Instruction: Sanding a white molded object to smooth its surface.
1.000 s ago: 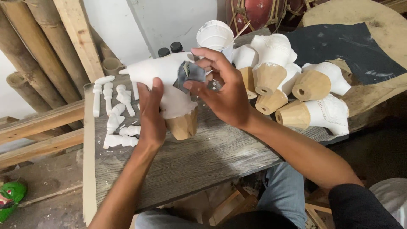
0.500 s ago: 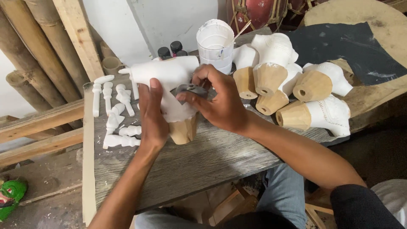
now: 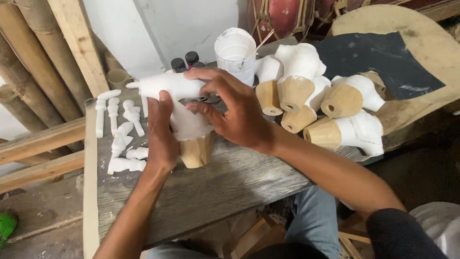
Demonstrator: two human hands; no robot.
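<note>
carved figure [image 3: 184,120]: stands on plank [image 3: 230,187], bare wood base near, white snout leftward | left hand [image 3: 160,136]: clasps its left flank | right hand [image 3: 235,112]: pinches dark sandpaper scrap [image 3: 203,100] on top, nearer the snout

One white-painted wooden carving with a bare wood base [image 3: 191,139] is seen at the centre of the frame. Five more white-painted carved wooden pieces with bare conical bases [image 3: 330,103] are counted in a heap at the upper right. About seven small white turned wooden pegs [image 3: 122,132] are laid out at the left, though the exact number cannot be told. One white plastic cup [image 3: 235,52] is seen at the top centre, and three small dark-capped bottles [image 3: 187,61] are counted just left of it.
</note>
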